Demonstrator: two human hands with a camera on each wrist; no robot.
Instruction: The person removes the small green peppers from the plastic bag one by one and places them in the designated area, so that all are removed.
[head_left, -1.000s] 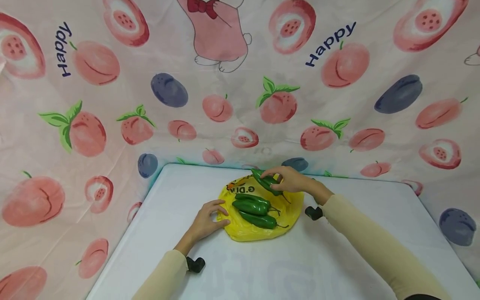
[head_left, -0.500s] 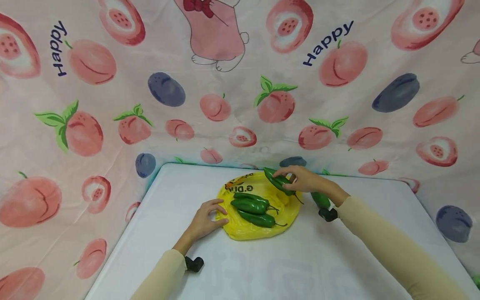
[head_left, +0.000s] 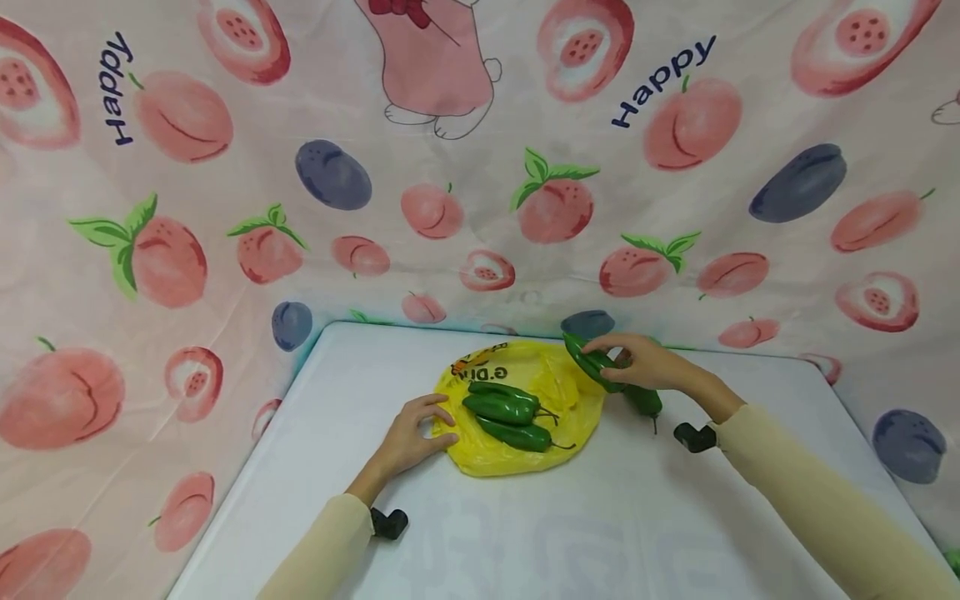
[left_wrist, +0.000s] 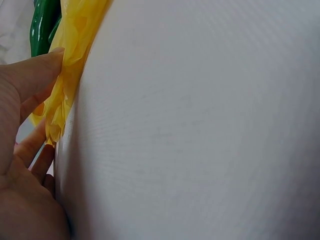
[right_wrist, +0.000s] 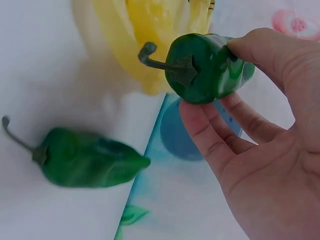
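Observation:
A green pepper [head_left: 592, 364] is pinched between the thumb and fingers of my right hand [head_left: 645, 364], at the bag's far right edge. The right wrist view shows its stem end [right_wrist: 187, 70] turned toward the camera. Another green pepper [right_wrist: 90, 157] lies on the table below that hand, partly hidden in the head view. Three more peppers [head_left: 513, 435] lie close together on a yellow plastic bag [head_left: 480, 462]. My left hand [head_left: 408, 433] holds the bag's left edge, with curved fingers and the thumb [left_wrist: 42, 70] against the plastic.
The bag lies flat toward the back of a white table [head_left: 570, 533]. A fruit-print cloth [head_left: 450, 167] hangs directly behind the table's rear edge and along its sides. Black wrist devices [head_left: 390, 524] sit at both sleeves.
My right hand has carried its pepper rightward from above the bag to its right edge. The pepper on the table has come into view beneath it. My left hand stays at the bag.

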